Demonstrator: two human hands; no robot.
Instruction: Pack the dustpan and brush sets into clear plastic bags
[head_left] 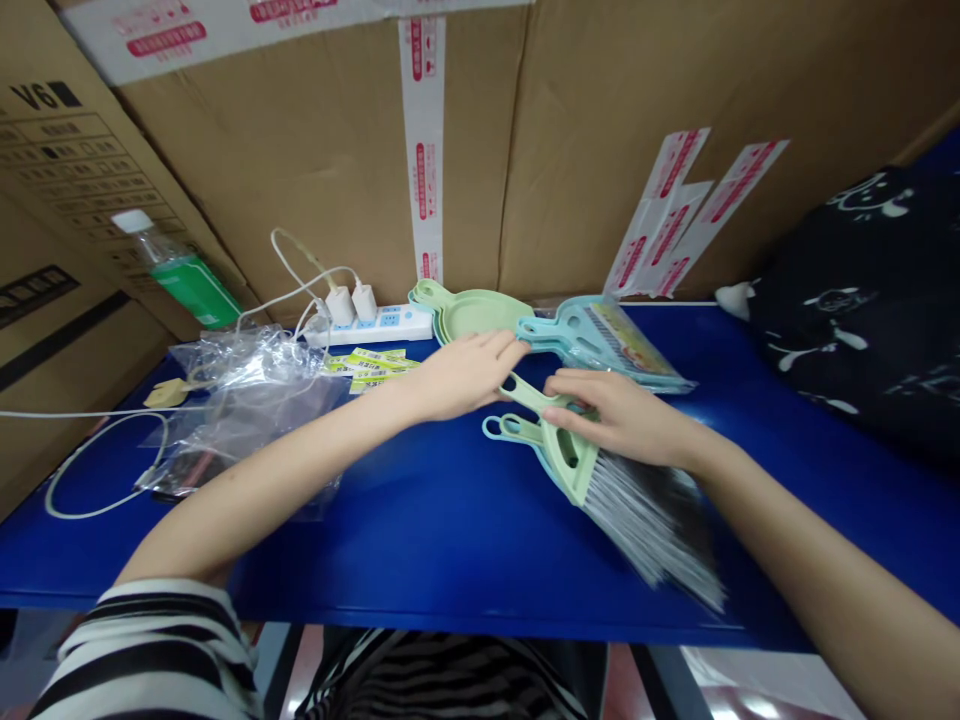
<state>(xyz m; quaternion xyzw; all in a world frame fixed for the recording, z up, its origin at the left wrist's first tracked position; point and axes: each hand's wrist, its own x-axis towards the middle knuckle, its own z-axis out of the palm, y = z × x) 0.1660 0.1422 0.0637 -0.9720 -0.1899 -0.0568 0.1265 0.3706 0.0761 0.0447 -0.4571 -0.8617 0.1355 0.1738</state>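
Between closed-in fingers of the right hand sits a green handle, the left hand grip unclear.

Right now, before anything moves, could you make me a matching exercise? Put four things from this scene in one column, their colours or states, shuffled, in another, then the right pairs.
Things:
1. Bottle
2. Power strip
3. Table
4. Right hand

Colours or states:
A. Touching a green brush
B. White, with plugs in it
C. Has a green label
D. Blue

Right pairs: 1-C, 2-B, 3-D, 4-A
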